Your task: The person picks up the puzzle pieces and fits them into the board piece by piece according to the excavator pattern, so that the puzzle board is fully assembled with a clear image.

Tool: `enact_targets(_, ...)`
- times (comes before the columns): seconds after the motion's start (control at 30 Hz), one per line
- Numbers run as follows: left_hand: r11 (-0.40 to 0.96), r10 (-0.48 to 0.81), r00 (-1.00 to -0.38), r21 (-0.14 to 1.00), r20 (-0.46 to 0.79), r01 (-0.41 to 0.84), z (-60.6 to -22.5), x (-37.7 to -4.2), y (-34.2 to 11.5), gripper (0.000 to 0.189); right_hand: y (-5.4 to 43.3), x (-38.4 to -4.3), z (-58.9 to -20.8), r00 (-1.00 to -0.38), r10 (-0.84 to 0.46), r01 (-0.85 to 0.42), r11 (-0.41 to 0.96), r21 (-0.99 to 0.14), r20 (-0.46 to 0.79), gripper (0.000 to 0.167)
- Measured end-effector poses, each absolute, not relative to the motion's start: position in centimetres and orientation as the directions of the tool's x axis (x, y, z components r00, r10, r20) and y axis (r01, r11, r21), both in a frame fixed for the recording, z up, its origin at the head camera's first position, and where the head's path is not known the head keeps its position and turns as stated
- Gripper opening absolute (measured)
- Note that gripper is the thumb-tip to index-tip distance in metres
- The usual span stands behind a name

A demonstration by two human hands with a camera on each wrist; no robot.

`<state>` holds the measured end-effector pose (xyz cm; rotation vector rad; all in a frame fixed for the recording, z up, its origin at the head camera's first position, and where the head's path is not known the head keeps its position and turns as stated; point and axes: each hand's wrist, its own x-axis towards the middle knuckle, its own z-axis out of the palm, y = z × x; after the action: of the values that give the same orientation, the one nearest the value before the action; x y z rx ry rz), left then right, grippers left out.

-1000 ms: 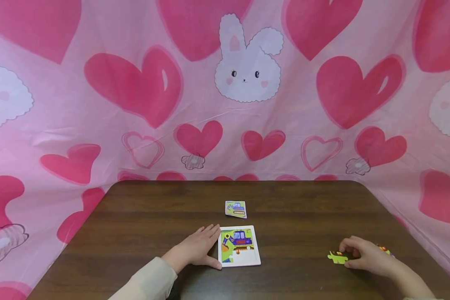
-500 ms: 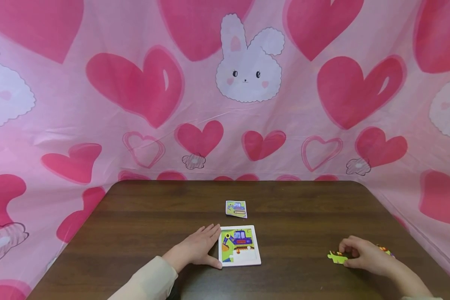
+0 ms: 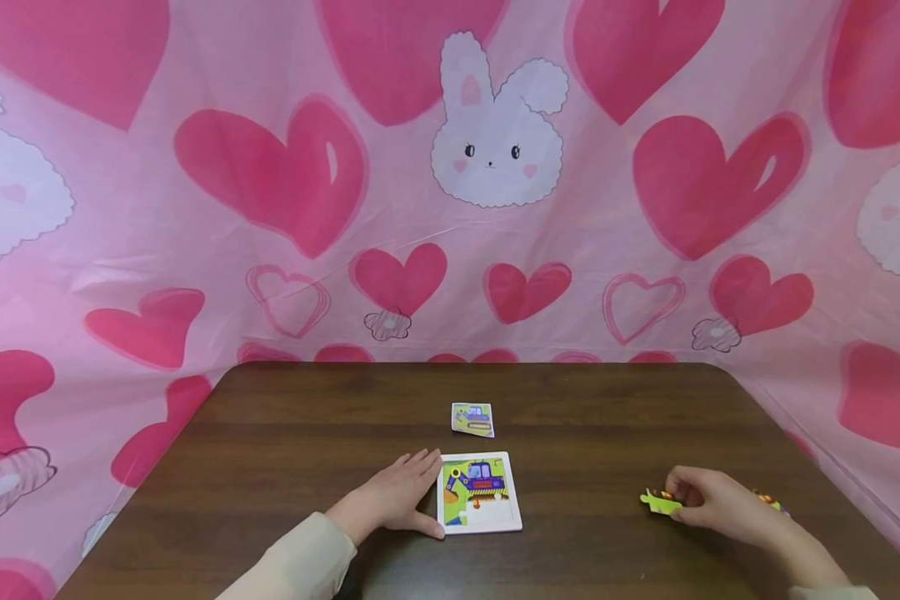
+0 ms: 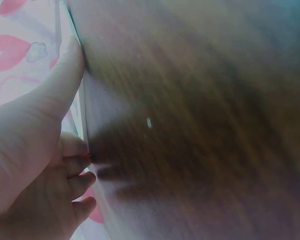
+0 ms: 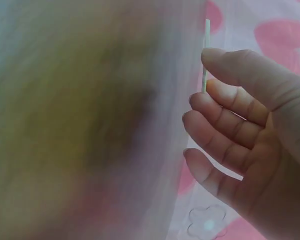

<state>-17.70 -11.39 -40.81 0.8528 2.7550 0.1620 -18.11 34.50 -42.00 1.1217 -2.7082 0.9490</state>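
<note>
A white-framed picture puzzle (image 3: 480, 527) with a purple excavator lies flat near the table's middle; its lower right part shows bare white. Along its left edge rests my left hand (image 3: 397, 493), fingers straight and thumb at the lower left corner. To the right, my right hand (image 3: 708, 504) pinches a green puzzle piece (image 3: 660, 503) between thumb and fingers. In the right wrist view the puzzle piece (image 5: 206, 35) appears edge-on as a thin strip, and the other fingers are bent loosely. More colourful pieces (image 3: 772, 502) show partly behind the right hand.
A small picture card (image 3: 472, 419) with a similar excavator lies beyond the puzzle, one edge lifted slightly. The dark wooden table (image 3: 330, 400) has a rounded far edge. Behind it hangs a pink cloth (image 3: 405, 200) printed with hearts and rabbits.
My right hand has shifted slightly left and away from me with the green puzzle piece, which now appears flatter. My left hand and the puzzle stay in place.
</note>
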Motion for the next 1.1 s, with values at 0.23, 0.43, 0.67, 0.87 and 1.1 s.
enact_targets(0.23, 0.823, 0.568, -0.796, 0.173, -0.212, 0.541, -40.9, -17.8, -11.4, 0.097, 31.1, -19.0, -40.3, -0.762, -0.623, -0.604, 0.586, -0.539, 0.176, 0.027)
enact_targets(0.43, 0.821, 0.570, -0.794, 0.172, -0.211, 0.544, -41.0, -17.8, -11.4, 0.097, 27.9, -19.8, -39.4, -0.769, -0.631, -0.575, 0.610, -0.546, 0.104, 0.025)
enact_targets(0.67, 0.825, 0.565, -0.797, 0.168, -0.214, 0.539, -41.2, -17.9, -11.3, 0.098, 24.1, -20.2, -38.8, -0.726, -0.676, -0.623, 0.570, -0.536, 0.126, 0.024)
enact_targets(0.87, 0.828, 0.560, -0.800, 0.170, -0.216, 0.534, -41.1, -17.8, -11.4, 0.097, 21.1, -20.2, -38.8, -0.732, -0.670, -0.639, 0.607, -0.472, 0.128, 0.025)
enact_targets(1.1, 0.822, 0.569, -0.796, 0.159, -0.206, 0.546, -41.0, -17.8, -11.4, 0.097, 17.8, -19.9, -39.0, -0.732, -0.675, -0.638, 0.634, -0.438, 0.090, 0.024)
